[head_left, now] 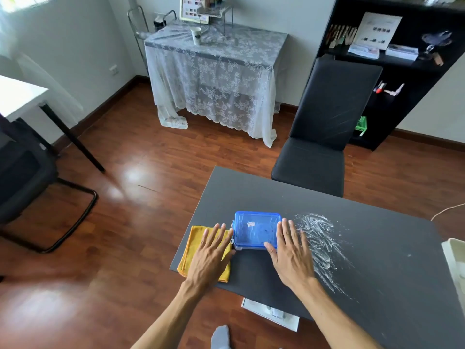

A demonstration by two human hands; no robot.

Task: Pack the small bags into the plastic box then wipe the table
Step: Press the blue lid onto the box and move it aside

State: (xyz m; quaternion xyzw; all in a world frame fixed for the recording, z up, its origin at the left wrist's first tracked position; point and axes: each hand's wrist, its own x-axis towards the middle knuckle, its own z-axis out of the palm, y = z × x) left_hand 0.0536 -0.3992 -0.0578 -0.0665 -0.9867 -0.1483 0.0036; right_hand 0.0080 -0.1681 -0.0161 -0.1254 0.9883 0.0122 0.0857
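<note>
The plastic box (255, 229), blue lid on, sits on the dark counter (352, 248) between both hands. The left hand (210, 255) lies flat, fingers (221, 230) spread, over the yellow cloth (193, 250) beside the box. The right hand (292, 253) rests its straight fingers (283, 226) on the box's right edge, beside the white smear (319, 243).

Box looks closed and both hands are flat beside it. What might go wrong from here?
1. The white spill lies right beside the box and under the right hand's fingers; sliding the box right could smear it.
2. The yellow cloth sits at the table's left edge under the left hand; a careless pull could drop it.
</note>
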